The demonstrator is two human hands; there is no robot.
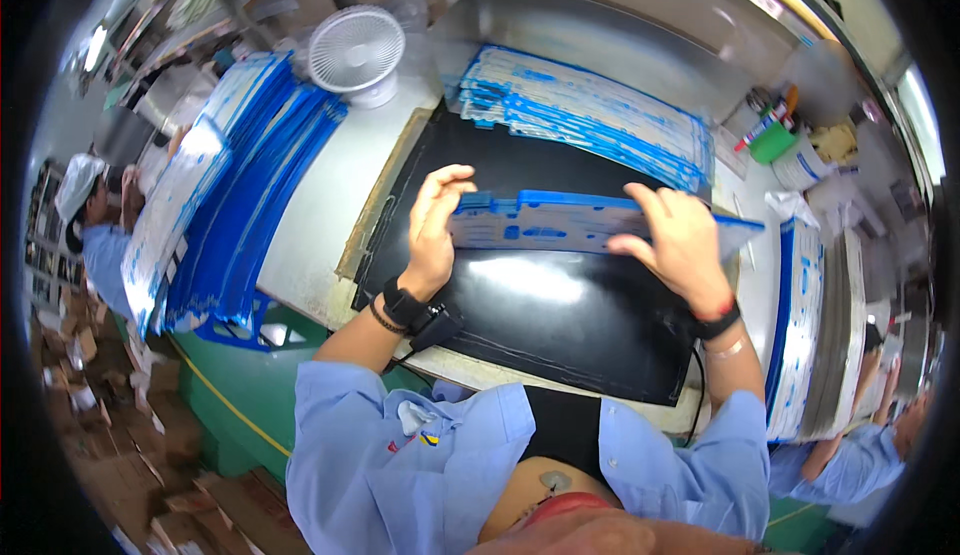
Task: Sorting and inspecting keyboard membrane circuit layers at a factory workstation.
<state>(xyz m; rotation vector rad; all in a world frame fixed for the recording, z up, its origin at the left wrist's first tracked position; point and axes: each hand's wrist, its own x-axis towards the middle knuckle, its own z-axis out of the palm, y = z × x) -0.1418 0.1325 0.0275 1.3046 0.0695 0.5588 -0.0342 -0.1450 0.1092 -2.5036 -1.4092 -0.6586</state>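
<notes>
A long, thin flat panel (560, 223), grey with blue edging and small cutouts, is held up on its long edge above a black mat (520, 325). My left hand (434, 235) is at the panel's left end, fingers bent around that end. Toward the other end, my right hand (682, 243) grips the panel, its thumb across the near face and its fingers over the top edge. Both wrists wear dark bands. Just beyond the held panel lies a stack of similar blue-and-silver panels (590, 115), partly on the mat.
More blue-edged panels stand in a pile (240, 185) at the left, beside a white fan (357, 55). Another stack (800, 325) is at the right, below a green container (772, 142) with pens. Co-workers sit at both sides. Cardboard (130, 475) covers the floor at lower left.
</notes>
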